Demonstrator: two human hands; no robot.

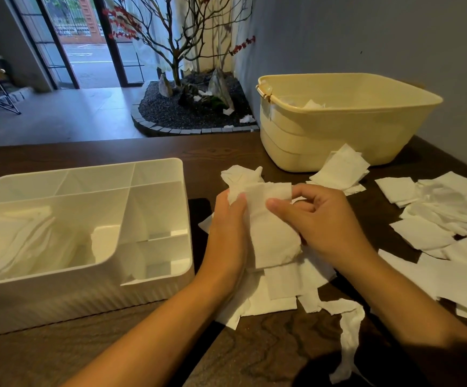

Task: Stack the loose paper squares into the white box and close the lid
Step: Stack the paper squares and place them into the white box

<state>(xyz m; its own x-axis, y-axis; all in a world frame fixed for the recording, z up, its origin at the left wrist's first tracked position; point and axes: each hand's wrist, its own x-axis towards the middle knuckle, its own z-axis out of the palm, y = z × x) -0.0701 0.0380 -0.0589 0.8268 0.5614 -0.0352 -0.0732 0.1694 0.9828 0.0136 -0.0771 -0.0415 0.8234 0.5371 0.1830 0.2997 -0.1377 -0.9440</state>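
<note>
A white box (154,286) with several compartments stands open on the left of the dark wooden table; its large left compartment holds white paper squares (17,241). No lid is visible. To the right of the box, my left hand (228,233) and my right hand (319,219) together grip a bundle of paper squares (266,219) just above the table. My right thumb presses on the top sheet. More loose paper squares (277,291) lie under the bundle, and others (444,213) are scattered across the right side.
A cream plastic tub (324,135) with paper inside stands at the back right against the wall. A small pile of squares (341,170) leans at its base. A torn paper strip (349,339) trails near the front edge. Beyond the table is an indoor tree bed.
</note>
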